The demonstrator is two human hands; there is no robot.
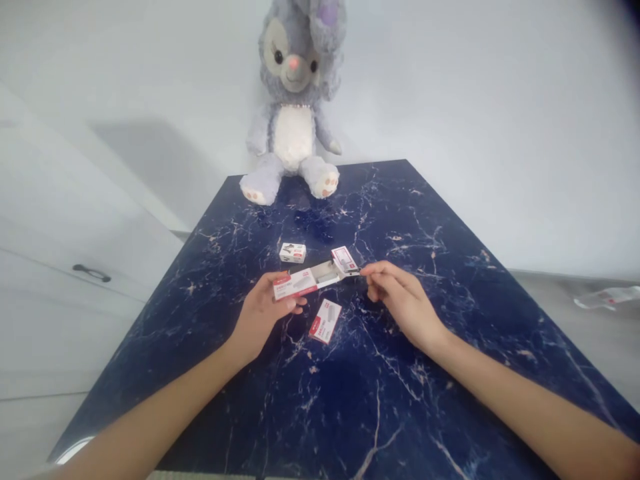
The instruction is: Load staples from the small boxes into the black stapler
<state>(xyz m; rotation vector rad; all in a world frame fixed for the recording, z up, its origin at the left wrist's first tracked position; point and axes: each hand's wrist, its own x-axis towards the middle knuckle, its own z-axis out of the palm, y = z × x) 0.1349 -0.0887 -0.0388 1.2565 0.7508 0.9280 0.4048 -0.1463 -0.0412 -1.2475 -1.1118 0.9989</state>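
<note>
My left hand (pixel 260 310) grips the red-and-white sleeve of a small staple box (pixel 296 284) from its left end, thumb in front. From the sleeve's right side the white inner tray (pixel 327 275) sticks out, with what looks like a grey strip of staples inside. At the tray's far right end, the fingertips of my right hand (pixel 400 293) are pinched together. Just behind that end shows another red-and-white box (pixel 343 259), partly overlapped. A similar flat box (pixel 325 321) lies on the table below the tray. Behind my left hand sits a small white box (pixel 293 253) with a dark picture on it.
The table (pixel 380 387) has a dark blue marbled top. A large grey-purple plush toy (pixel 295 127) sits at its far edge against the wall. White drawers with a dark handle (pixel 91 273) stand at the left. Clear plastic packaging (pixel 607 298) lies beyond the right edge.
</note>
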